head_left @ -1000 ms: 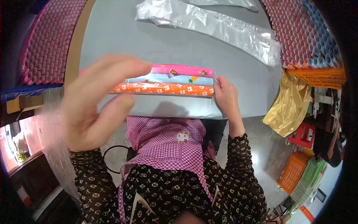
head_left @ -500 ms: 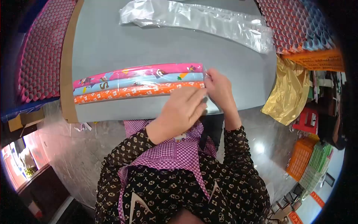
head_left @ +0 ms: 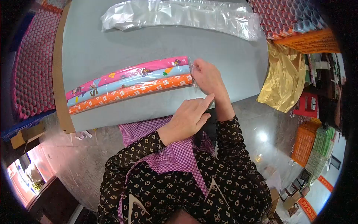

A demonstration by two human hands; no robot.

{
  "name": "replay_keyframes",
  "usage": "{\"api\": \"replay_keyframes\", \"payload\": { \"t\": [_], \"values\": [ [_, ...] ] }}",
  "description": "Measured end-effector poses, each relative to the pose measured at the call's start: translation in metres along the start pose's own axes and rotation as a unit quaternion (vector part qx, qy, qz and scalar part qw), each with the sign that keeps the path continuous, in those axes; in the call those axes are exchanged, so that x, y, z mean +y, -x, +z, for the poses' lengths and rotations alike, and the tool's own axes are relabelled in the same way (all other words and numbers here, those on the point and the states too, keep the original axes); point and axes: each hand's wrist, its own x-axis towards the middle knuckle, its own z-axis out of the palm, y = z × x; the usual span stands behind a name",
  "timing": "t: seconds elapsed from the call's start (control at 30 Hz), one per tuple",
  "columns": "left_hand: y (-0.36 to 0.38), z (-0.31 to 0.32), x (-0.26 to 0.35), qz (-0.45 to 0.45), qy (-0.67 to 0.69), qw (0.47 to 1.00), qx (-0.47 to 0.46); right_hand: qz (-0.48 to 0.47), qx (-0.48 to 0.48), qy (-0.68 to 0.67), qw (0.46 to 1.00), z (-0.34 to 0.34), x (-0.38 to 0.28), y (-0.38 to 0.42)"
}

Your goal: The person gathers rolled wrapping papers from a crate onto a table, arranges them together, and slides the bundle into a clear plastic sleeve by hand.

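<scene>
Three rolls of wrapping paper lie side by side in a clear plastic sleeve: a pink roll (head_left: 130, 72), a light blue roll (head_left: 130, 80) and an orange roll (head_left: 134, 89) with white prints. At their right end, my right hand (head_left: 209, 77) has its fingers closed on the loose end of the clear plastic sleeve (head_left: 193, 76). My left hand (head_left: 187, 118) hovers at the table's near edge, palm down, below the rolls. Its index finger and thumb are stretched out toward my right wrist, and nothing shows in its grasp.
Clear plastic sleeves (head_left: 179, 15) lie across the back of the grey table (head_left: 123, 43). Many stacked pink rolls (head_left: 35, 67) stand at left, more rolls (head_left: 291, 16) at back right. Gold foil sheeting (head_left: 282, 76) hangs off the right side, near a red stool (head_left: 308, 105).
My left hand has come off the right end of the rolls and moved down toward me. My right hand stays at the sleeve's end. The view has shifted slightly.
</scene>
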Motion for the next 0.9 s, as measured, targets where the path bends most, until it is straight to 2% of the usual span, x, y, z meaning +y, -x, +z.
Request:
{"api": "replay_keyframes", "payload": {
  "t": [0.07, 0.13, 0.2, 0.27, 0.33, 0.4, 0.43, 0.47, 0.57, 0.63, 0.67, 0.7, 0.73, 0.83, 0.9],
  "values": [
    [-0.002, -0.001, 0.0, -0.013, 0.004, 1.0, -0.011, 0.011, -0.009, 0.002, 1.0, 0.0, -0.001, 0.0],
    [-0.002, -0.001, 0.0, -0.07, 0.017, 0.997, 0.019, 0.008, 0.011, 0.019, 1.0, 0.002, 0.001, 0.001],
    [-0.001, 0.0, -0.001, -0.07, 0.027, 0.997, 0.034, 0.001, 0.019, 0.016, 1.0, 0.003, 0.001, 0.002],
    [0.0, 0.0, -0.001, -0.059, 0.032, 0.998, 0.003, -0.006, 0.026, 0.012, 1.0, 0.002, 0.001, 0.002],
    [0.0, 0.0, 0.003, -0.07, 0.039, 0.997, -0.015, 0.01, -0.008, -0.001, 1.0, -0.001, 0.001, 0.002],
    [0.001, -0.002, 0.004, -0.078, 0.068, 0.989, -0.105, 0.004, 0.001, -0.004, 1.0, -0.002, -0.002, 0.003],
    [0.002, 0.0, 0.007, -0.056, 0.063, 0.995, -0.059, 0.001, 0.01, -0.005, 1.0, -0.002, -0.003, 0.004],
    [0.003, -0.002, 0.006, -0.058, 0.059, 0.995, -0.057, -0.002, 0.009, -0.007, 1.0, -0.001, -0.003, 0.004],
    [0.003, -0.014, 0.001, -0.009, -0.028, 0.999, -0.023, -0.005, 0.013, -0.002, 1.0, 0.0, -0.002, 0.004],
    [-0.002, -0.031, -0.008, 0.032, -0.147, 0.986, 0.072, -0.002, 0.009, -0.005, 1.0, -0.001, -0.001, 0.004],
    [-0.004, -0.041, -0.014, 0.018, -0.203, 0.976, 0.082, -0.002, 0.009, -0.007, 1.0, -0.001, 0.0, 0.004],
    [-0.008, -0.049, -0.019, -0.028, -0.251, 0.965, 0.076, -0.012, 0.005, -0.002, 1.0, 0.0, 0.002, 0.004],
    [-0.009, -0.057, -0.027, -0.032, -0.31, 0.947, 0.074, -0.022, 0.001, 0.003, 1.0, 0.001, 0.003, 0.004],
    [-0.014, -0.07, -0.042, -0.069, -0.365, 0.927, 0.057, -0.037, 0.002, -0.002, 0.999, -0.001, -0.001, 0.01],
    [-0.013, -0.071, -0.05, -0.096, -0.423, 0.901, -0.003, -0.047, -0.003, 0.008, 0.999, 0.0, 0.001, 0.012]
  ]
}}
